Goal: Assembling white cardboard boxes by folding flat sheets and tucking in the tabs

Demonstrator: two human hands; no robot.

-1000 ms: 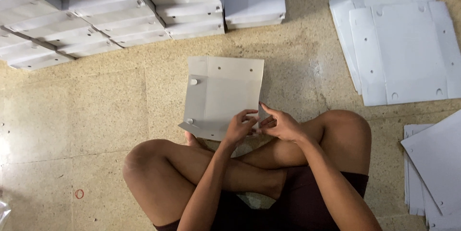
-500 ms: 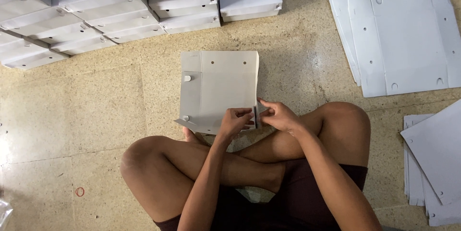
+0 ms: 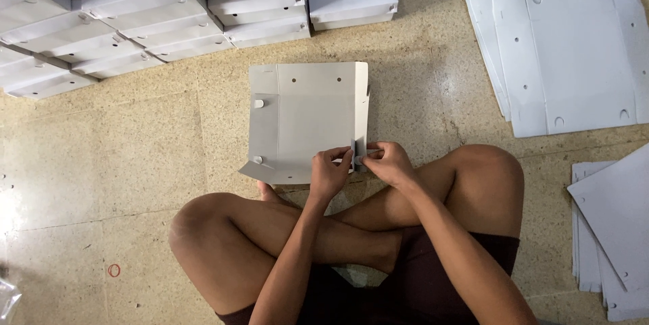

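Fingers of left hand (image 3: 329,175) & right hand (image 3: 389,163) pinch cardboard box (image 3: 304,119) corner flap; flap mostly hidden.

Speckled tan tiled floor (image 3: 135,163) carries everything. Stacked folded white boxes (image 3: 169,7) lie along its top left. Pile of flat white cardboard blanks (image 3: 561,55) lies top right; second pile of flat sheets (image 3: 608,230) at right edge. Part-folded white box (image 3: 304,115) rests mid-floor. Small red ring (image 3: 114,270) lower left. Person sits cross-legged on floor.
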